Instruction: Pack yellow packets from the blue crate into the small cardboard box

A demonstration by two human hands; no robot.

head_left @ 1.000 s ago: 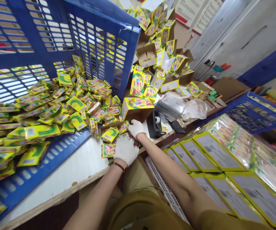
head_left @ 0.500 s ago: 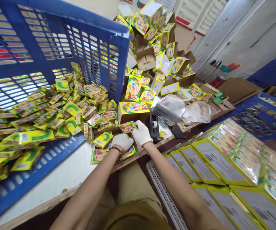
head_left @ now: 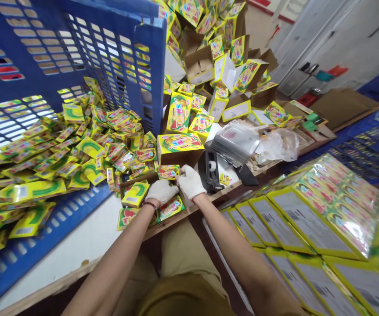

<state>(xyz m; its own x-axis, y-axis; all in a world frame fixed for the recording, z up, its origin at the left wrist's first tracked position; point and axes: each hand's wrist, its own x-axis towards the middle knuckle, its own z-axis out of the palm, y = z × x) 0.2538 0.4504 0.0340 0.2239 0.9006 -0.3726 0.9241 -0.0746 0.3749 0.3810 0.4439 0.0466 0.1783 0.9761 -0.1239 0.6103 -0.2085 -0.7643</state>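
Observation:
My left hand (head_left: 162, 192), in a white glove, reaches into a low open carton at the table's front edge. Its fingers are curled, and whatever they hold is hidden. My right hand (head_left: 191, 182), also gloved, pinches the right end of a small yellow-green printed box (head_left: 168, 172) above the carton's far side. Another small box (head_left: 135, 194) lies by my left wrist. A printed carton flap (head_left: 170, 208) shows beneath my left hand. Just behind stands a larger yellow printed carton (head_left: 181, 144) with a dark brown open side.
A blue slatted crate (head_left: 149, 74) on the left spills many small boxes (head_left: 90, 147). Printed cartons (head_left: 179, 112) pile up behind. A black tape dispenser (head_left: 210, 171) and clear plastic sheets (head_left: 237, 142) lie to the right. Wrapped cartons (head_left: 303, 215) are stacked at lower right.
The view has tipped down a little. My right hand and the small box have shifted slightly left, and the box looks more level. My left hand stays in the carton.

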